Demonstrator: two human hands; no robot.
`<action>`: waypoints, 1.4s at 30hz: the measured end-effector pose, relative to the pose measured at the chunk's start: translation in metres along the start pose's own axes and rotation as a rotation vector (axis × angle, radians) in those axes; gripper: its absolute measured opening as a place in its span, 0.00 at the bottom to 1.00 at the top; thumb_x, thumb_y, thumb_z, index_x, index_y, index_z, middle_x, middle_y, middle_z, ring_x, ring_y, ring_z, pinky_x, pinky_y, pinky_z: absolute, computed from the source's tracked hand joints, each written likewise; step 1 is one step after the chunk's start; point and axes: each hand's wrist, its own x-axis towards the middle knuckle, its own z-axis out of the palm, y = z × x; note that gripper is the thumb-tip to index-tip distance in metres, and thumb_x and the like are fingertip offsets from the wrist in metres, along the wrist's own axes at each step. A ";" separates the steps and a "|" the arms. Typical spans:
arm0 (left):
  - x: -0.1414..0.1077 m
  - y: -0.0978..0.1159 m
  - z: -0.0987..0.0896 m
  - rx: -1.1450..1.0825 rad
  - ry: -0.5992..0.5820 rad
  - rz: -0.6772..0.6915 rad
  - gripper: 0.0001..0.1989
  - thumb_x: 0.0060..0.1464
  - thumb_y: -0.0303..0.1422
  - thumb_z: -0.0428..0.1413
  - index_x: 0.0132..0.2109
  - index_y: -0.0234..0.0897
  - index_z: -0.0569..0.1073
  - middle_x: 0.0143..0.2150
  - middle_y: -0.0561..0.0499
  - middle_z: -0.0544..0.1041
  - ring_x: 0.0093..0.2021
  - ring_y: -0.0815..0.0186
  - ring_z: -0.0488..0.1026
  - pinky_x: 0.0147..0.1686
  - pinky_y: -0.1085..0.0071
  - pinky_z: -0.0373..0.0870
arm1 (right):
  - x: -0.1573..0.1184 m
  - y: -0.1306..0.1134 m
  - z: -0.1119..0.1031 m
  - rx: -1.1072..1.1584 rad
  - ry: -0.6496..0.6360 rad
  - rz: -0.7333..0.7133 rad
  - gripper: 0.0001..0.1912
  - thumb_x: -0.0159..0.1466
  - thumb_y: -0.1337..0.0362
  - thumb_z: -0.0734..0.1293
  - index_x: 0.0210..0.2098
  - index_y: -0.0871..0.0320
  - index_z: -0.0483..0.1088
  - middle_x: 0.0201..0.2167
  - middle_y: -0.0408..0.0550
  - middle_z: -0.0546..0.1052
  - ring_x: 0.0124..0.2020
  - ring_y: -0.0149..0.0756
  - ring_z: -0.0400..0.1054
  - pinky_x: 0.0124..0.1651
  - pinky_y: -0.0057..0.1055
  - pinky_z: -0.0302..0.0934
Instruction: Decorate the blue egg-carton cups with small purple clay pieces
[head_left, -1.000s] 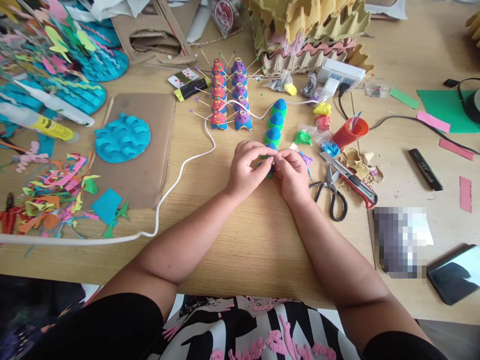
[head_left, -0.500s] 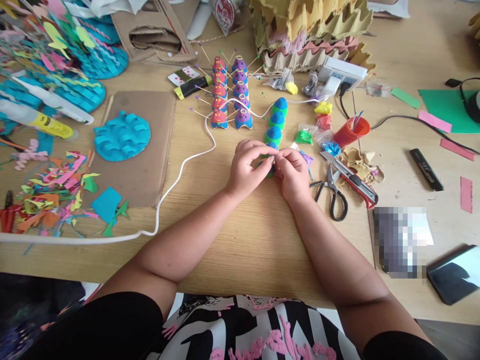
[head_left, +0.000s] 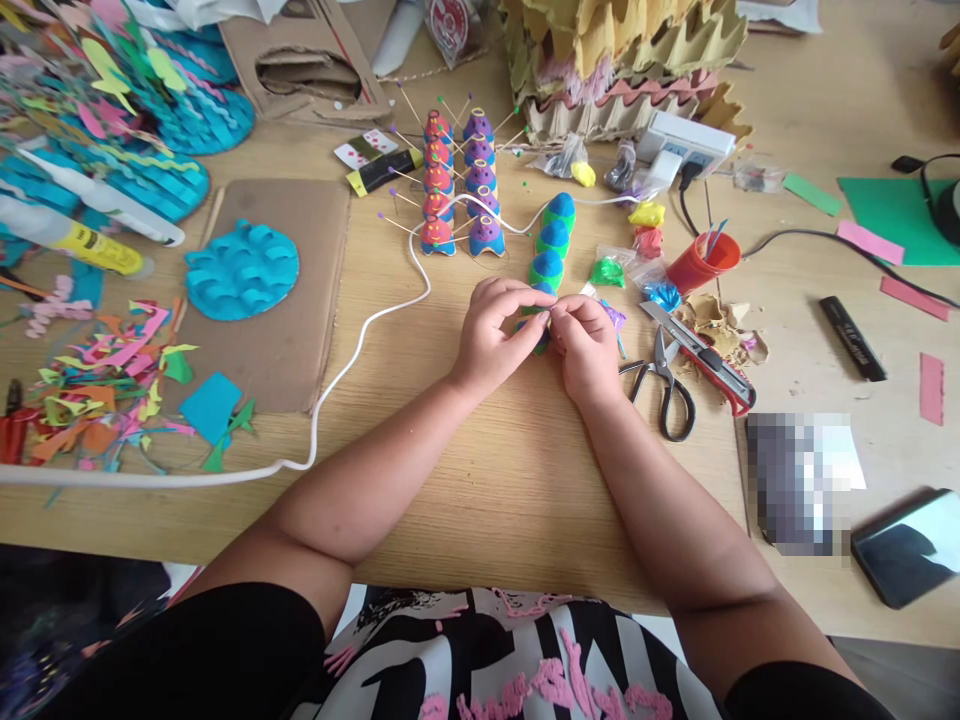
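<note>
Handwork over green-and-blue humped strip (head_left: 546,266), mid-desk (head_left: 480,520).
Left hand (head_left: 501,335), then right hand (head_left: 586,345), fingertips meeting over strip's near part; each grip drawn in, cannot tell whether pinching anything. Scissors (head_left: 661,368) just beside right hand.

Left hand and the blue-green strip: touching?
Cannot tell: in the head view, the left hand hides part of the blue-green strip, and neither contact nor gap shows plainly.
</note>
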 end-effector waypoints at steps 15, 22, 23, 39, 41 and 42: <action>0.001 -0.001 0.001 -0.073 0.029 -0.061 0.17 0.76 0.49 0.60 0.47 0.43 0.86 0.46 0.49 0.86 0.50 0.62 0.82 0.59 0.62 0.75 | 0.000 -0.002 0.000 -0.037 -0.008 -0.004 0.29 0.55 0.37 0.84 0.32 0.53 0.76 0.25 0.37 0.67 0.29 0.29 0.61 0.35 0.29 0.64; 0.001 -0.001 0.001 -0.104 0.028 -0.110 0.19 0.75 0.52 0.60 0.46 0.43 0.87 0.45 0.48 0.87 0.51 0.61 0.83 0.59 0.62 0.76 | 0.000 -0.002 0.001 -0.032 0.002 0.012 0.30 0.53 0.36 0.84 0.31 0.53 0.76 0.25 0.37 0.67 0.29 0.28 0.59 0.35 0.29 0.62; 0.001 -0.001 0.001 -0.112 0.026 -0.121 0.20 0.75 0.52 0.60 0.46 0.43 0.87 0.46 0.48 0.87 0.51 0.61 0.83 0.60 0.61 0.76 | 0.000 -0.002 0.001 -0.030 0.002 0.012 0.30 0.53 0.36 0.85 0.31 0.53 0.76 0.25 0.37 0.67 0.28 0.28 0.59 0.34 0.29 0.61; 0.004 -0.009 -0.001 -0.150 0.024 -0.251 0.24 0.73 0.58 0.59 0.47 0.44 0.86 0.48 0.46 0.88 0.55 0.58 0.84 0.62 0.60 0.77 | -0.001 -0.008 0.005 -0.041 0.031 0.013 0.28 0.54 0.37 0.83 0.34 0.52 0.75 0.26 0.38 0.68 0.30 0.30 0.61 0.34 0.30 0.62; 0.005 -0.010 -0.001 -0.140 0.022 -0.273 0.25 0.73 0.59 0.58 0.47 0.44 0.86 0.49 0.46 0.88 0.56 0.58 0.83 0.62 0.60 0.77 | -0.002 -0.008 0.005 -0.073 0.026 -0.002 0.27 0.56 0.37 0.82 0.35 0.52 0.74 0.26 0.38 0.67 0.29 0.30 0.61 0.34 0.30 0.62; 0.005 -0.010 -0.001 -0.130 0.019 -0.274 0.25 0.73 0.59 0.57 0.47 0.44 0.86 0.49 0.46 0.88 0.56 0.58 0.83 0.62 0.60 0.77 | -0.003 -0.008 0.005 -0.092 0.020 -0.009 0.27 0.57 0.37 0.82 0.35 0.52 0.74 0.26 0.37 0.66 0.29 0.30 0.61 0.34 0.30 0.62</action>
